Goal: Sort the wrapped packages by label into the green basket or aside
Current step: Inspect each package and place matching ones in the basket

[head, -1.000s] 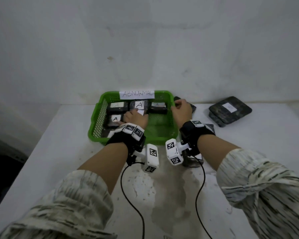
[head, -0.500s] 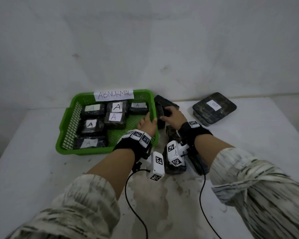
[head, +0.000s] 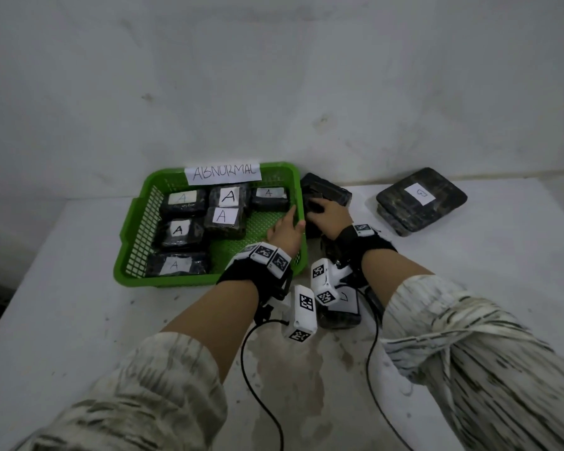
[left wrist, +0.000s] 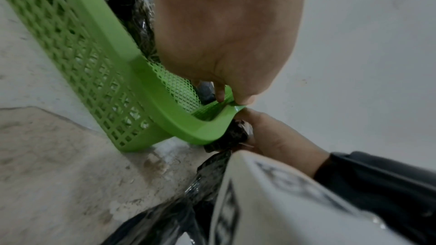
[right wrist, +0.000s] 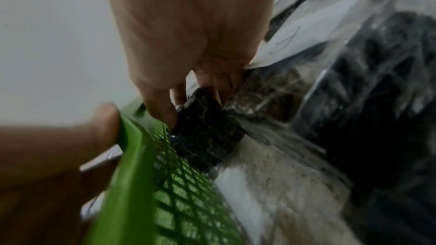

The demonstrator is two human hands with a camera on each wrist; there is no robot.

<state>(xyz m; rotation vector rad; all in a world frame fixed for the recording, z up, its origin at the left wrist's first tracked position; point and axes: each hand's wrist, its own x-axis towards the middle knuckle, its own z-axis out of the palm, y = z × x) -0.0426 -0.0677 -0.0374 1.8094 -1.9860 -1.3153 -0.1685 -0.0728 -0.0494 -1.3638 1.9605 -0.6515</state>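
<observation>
The green basket (head: 132, 242), tagged ABNORMAL, holds several dark wrapped packages labelled A (head: 229, 196). My left hand (head: 293, 221) pinches the basket's right rim (left wrist: 207, 129), thumb outside and fingers inside, as the left wrist view shows. Just outside that wall, my right hand (head: 319, 211) curls its fingers round a small dark wrapped package (right wrist: 207, 135). Its label is hidden.
A larger dark package (head: 334, 190) lies behind my right hand. Another one with a white label (head: 420, 198) sits at the back right. One more labelled package (head: 345, 307) lies under my wrists. The table (head: 62, 320) meets a wall behind the basket.
My left hand left the packages inside the basket and came to its right rim. My right hand stayed by the dark package and closed round it. The head view shifted.
</observation>
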